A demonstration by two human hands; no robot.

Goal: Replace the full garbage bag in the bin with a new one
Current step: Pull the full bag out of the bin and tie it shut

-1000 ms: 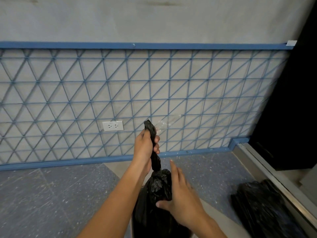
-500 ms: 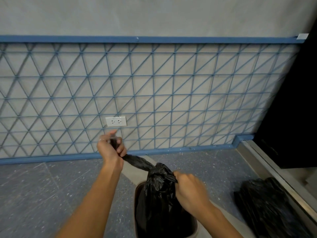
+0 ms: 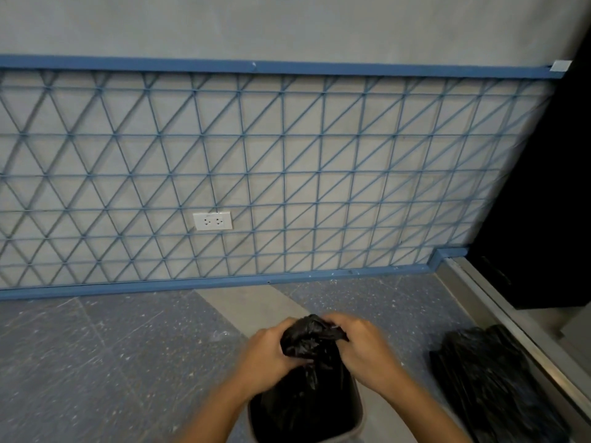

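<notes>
Both hands (image 3: 315, 353) clenched around crinkly black bag (image 3: 307, 340) neck, seemingly knotted, above grey bin (image 3: 355, 433).

Black garbage bag (image 3: 308, 372), glossy and crinkled, standing upright inside the bin (image 3: 357, 422), neck gathered and bunched into a wad at the top, rising well above the rim. Bin grey, open-topped, cut off by the lower edge of the view, set on the speckled floor, well out from the wall's blue baseboard. Bag body filling most of the bin's opening.
</notes>
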